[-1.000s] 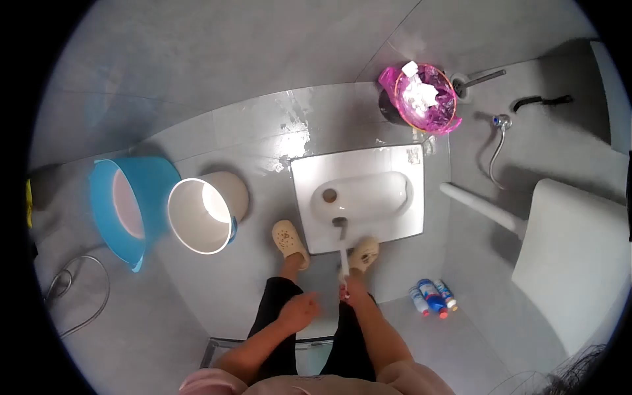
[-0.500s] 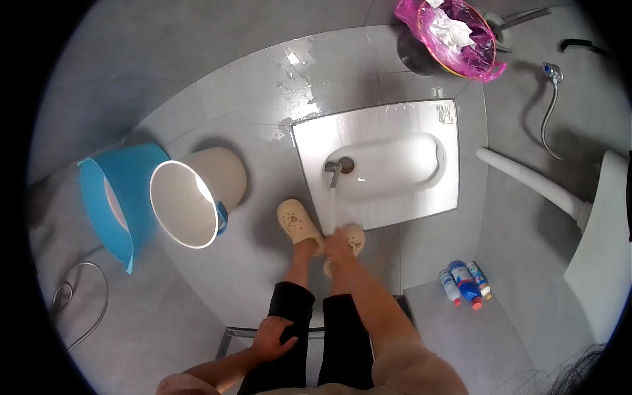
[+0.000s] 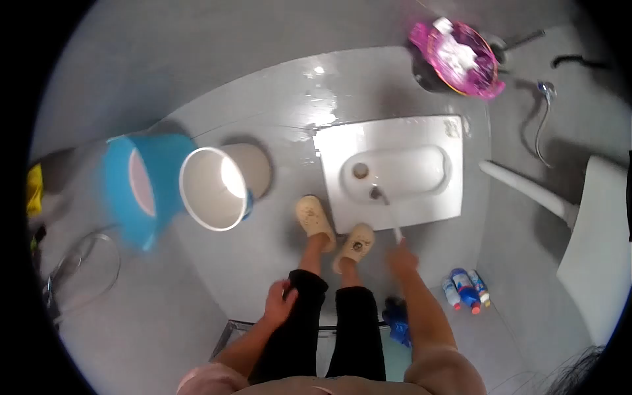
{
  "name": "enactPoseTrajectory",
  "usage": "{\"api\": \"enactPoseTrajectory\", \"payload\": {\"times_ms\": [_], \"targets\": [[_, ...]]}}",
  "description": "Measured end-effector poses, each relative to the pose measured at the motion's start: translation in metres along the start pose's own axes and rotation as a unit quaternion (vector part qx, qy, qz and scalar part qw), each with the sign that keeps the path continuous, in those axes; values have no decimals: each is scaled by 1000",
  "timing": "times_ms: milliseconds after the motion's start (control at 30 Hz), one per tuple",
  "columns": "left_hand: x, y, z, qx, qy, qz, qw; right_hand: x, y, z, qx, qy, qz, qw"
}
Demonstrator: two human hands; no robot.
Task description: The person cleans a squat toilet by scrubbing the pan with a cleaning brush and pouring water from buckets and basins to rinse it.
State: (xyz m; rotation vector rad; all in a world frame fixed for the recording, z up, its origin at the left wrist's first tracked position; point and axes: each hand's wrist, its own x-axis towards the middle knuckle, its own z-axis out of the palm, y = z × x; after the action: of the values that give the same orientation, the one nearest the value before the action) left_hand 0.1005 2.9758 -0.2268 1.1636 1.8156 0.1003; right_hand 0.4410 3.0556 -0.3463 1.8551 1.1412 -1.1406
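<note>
My right hand [image 3: 403,260] is closed round the white handle of a toilet brush [image 3: 393,220]. The brush's small dark head [image 3: 376,192] touches the near side of the bowl of the white squat toilet [image 3: 395,131], close to the drain hole. Against my black trouser leg, by the knee, lies my left hand [image 3: 281,303], with its fingers loosely apart and nothing in them. My feet, in cream clogs [image 3: 315,218], stand at the near left edge of the toilet.
To the left are a white bucket [image 3: 191,187] and a blue tub [image 3: 122,187]. A bin with a pink bag [image 3: 487,79] stands at the back. Several bottles [image 3: 465,282] stand at right, near a white pipe [image 3: 523,189]. The floor [image 3: 316,85] shines wet.
My right hand has swung right with the brush, whose head has left the drain hole for the bowl's near side. My left hand stays by the knee. The camera view has shifted.
</note>
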Motion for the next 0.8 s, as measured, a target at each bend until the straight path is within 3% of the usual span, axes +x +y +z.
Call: {"api": "enactPoseTrajectory", "payload": {"times_ms": [33, 133, 200, 267, 367, 433, 500, 567, 633, 700, 767, 800], "targets": [[10, -13, -5, -77, 45, -79, 993, -3, 10, 2, 65, 15, -1, 998], [55, -71, -22, -204, 193, -203, 938, -31, 15, 7, 189, 42, 20, 981], [78, -59, -57, -298, 220, -297, 880, -35, 37, 41, 242, 95, -84, 962], [103, -74, -77, -331, 247, -345, 843, -59, 39, 46, 509, -70, 42, 857], [149, -123, -95, -449, 170, -367, 797, -106, 8, 33, 418, -23, 7, 908], [170, -123, -104, -519, 167, -316, 776, -119, -7, 41, 410, -26, 35, 911], [196, -145, -109, -552, 145, -336, 749, -123, -24, 56, 406, -25, 61, 911], [200, -159, -110, -543, 235, -348, 727, -130, -45, 68, 466, -25, 65, 882], [188, -173, -130, -550, 255, -366, 706, -143, -78, 67, 471, -23, 76, 879], [154, -214, -146, -531, 256, -349, 728, -150, -110, 66, 472, -28, 73, 878], [110, -278, -155, -546, 164, -368, 734, -153, -132, 75, 511, -6, 105, 853], [86, -281, -155, -591, 196, -373, 688, -153, -138, 76, 510, -13, 83, 856]]}}
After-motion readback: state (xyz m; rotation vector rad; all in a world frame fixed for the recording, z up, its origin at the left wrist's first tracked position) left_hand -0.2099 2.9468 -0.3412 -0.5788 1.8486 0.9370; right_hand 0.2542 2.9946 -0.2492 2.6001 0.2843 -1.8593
